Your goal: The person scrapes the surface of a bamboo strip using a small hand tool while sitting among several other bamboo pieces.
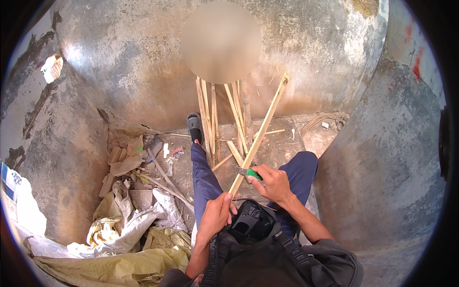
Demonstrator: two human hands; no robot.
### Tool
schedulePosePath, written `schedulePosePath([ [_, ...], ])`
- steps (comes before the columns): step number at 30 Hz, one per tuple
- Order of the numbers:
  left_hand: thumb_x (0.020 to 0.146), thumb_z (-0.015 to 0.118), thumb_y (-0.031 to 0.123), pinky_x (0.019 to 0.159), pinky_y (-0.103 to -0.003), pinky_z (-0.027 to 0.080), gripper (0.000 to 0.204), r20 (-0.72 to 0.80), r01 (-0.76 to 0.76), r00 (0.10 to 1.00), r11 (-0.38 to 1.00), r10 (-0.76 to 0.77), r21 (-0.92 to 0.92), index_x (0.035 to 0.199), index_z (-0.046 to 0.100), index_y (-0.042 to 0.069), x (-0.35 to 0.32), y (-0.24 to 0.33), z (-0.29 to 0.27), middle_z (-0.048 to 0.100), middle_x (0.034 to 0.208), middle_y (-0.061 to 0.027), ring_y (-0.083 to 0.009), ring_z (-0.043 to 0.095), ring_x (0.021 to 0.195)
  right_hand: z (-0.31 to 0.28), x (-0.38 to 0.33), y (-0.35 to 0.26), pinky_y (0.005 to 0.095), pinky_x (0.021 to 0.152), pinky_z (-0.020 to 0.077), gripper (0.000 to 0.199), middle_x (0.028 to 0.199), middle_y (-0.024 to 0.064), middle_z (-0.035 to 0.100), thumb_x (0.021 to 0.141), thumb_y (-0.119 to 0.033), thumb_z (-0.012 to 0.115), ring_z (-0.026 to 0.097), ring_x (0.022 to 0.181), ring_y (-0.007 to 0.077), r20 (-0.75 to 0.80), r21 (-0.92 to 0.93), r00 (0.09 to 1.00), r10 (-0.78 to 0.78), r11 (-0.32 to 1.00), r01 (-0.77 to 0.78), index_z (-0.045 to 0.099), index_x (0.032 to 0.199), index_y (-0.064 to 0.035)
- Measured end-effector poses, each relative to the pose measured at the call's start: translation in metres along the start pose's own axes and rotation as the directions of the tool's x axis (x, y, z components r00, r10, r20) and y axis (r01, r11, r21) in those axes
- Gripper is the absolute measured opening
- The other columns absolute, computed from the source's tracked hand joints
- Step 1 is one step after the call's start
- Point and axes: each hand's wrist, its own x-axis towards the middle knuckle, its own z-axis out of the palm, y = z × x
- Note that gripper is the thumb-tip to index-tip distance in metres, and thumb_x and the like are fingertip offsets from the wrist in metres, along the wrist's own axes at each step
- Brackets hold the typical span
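A long pale strip of wood or bamboo (263, 129) slants up and away to the right from between my legs. My left hand (216, 215) is closed round its near end. Higher up the strip, my right hand (272, 184) grips a small green-handled tool (254, 173). Its dark metal end lies across the strip; the exact kind of tool does not show. Several similar strips (213, 119) lean against the wall in front of me, their upper ends hidden behind a blurred disc. A short flat piece (234, 152) lies just left of the held strip.
Curved, stained walls (129, 57) close in ahead and on both sides. Crumpled sacks (129, 234), broken pieces and sticks (167, 184) are heaped at the left. My shod foot (193, 125) stands by the leaning strips. A coil of thin strips (320, 119) lies at the far right.
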Motion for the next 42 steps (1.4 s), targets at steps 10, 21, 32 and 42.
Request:
schedulePosePath([
  [10,0.124,0.045,0.025,0.050,-0.033,0.049,0.039,-0.008,-0.018,1.000,0.999,0.019,0.048,0.124,0.073,-0.001,-0.005,0.004,-0.002,0.072,0.073,-0.0084,-0.0144,0.063,0.049,-0.003,0.004,0.010,0.0437,0.065,0.0601,0.026,0.099,0.0104,0.079,0.102,-0.029,0.079,0.078,0.078,0.0348,-0.034,-0.036,0.998,0.045,0.998,-0.046,0.077,0.114,-0.0059],
  [21,0.123,0.044,0.021,0.050,-0.033,0.049,0.038,-0.039,-0.064,0.997,0.993,0.068,0.098,0.121,0.074,-0.001,-0.011,-0.007,-0.004,0.071,0.071,-0.0079,-0.0137,0.061,0.048,-0.014,0.022,0.041,0.0477,0.068,0.0608,0.028,0.101,0.0135,0.081,0.104,-0.033,0.075,0.078,0.081,0.0396,-0.024,-0.033,0.995,0.095,0.995,-0.095,0.078,0.115,-0.0065],
  [32,0.122,0.046,0.020,0.050,-0.034,0.050,0.035,-0.069,-0.065,0.995,0.989,0.074,0.133,0.118,0.073,-0.001,-0.012,-0.007,-0.010,0.070,0.070,-0.0081,-0.0149,0.060,0.047,-0.012,0.036,0.052,0.0475,0.070,0.0610,0.028,0.100,0.0137,0.082,0.104,-0.032,0.074,0.078,0.081,0.0392,-0.039,-0.048,0.996,0.085,0.995,-0.087,0.079,0.115,-0.0067],
  [42,0.123,0.046,0.020,0.050,-0.034,0.050,0.036,-0.074,-0.070,0.994,0.987,0.082,0.145,0.117,0.073,-0.002,-0.012,-0.010,-0.012,0.069,0.069,-0.0084,-0.0154,0.061,0.048,-0.015,0.044,0.054,0.0480,0.071,0.0610,0.029,0.101,0.0151,0.082,0.104,-0.031,0.074,0.078,0.082,0.0398,-0.038,-0.032,0.997,0.073,0.997,-0.074,0.079,0.115,-0.0048],
])
